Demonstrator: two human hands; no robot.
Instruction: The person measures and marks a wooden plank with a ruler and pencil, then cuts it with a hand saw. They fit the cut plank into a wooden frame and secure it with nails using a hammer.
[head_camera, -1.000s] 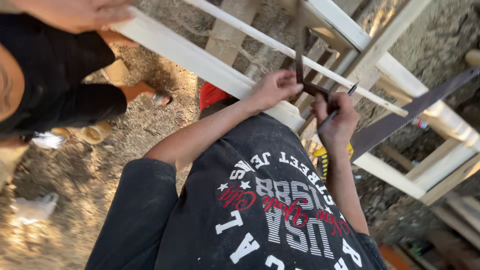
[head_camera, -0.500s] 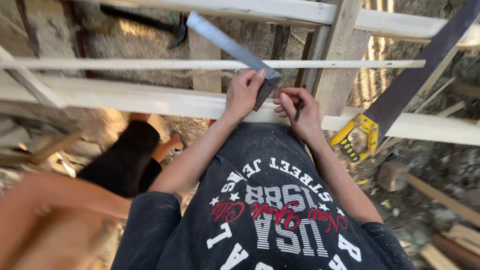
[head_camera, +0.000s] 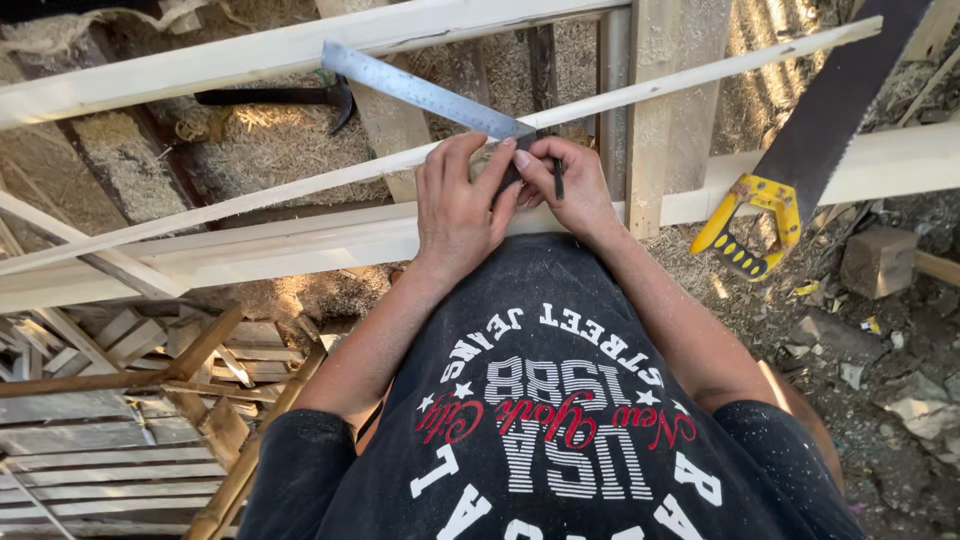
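Observation:
My left hand (head_camera: 460, 200) presses the near end of a steel square ruler (head_camera: 420, 95) flat against a thin pale wooden slat (head_camera: 300, 185). The ruler runs up and to the left from my fingers. My right hand (head_camera: 570, 185) sits right beside it, touching the left fingertips, and pinches a short dark pencil (head_camera: 558, 178) with its tip down at the ruler's edge on the slat. Under both hands runs a thicker pale beam (head_camera: 300, 245). My black printed shirt fills the lower middle.
A handsaw with a yellow handle (head_camera: 760, 215) leans on the beam at right. A dark hammer (head_camera: 290, 97) lies on straw behind the slats. A wood block (head_camera: 878, 262) sits on rubble at right. Stacked wooden frames (head_camera: 100, 440) lie at lower left.
The view has swung and steadied; the other person at the left is out of sight. My hands have settled on the slat, with the ruler laid flatter along it.

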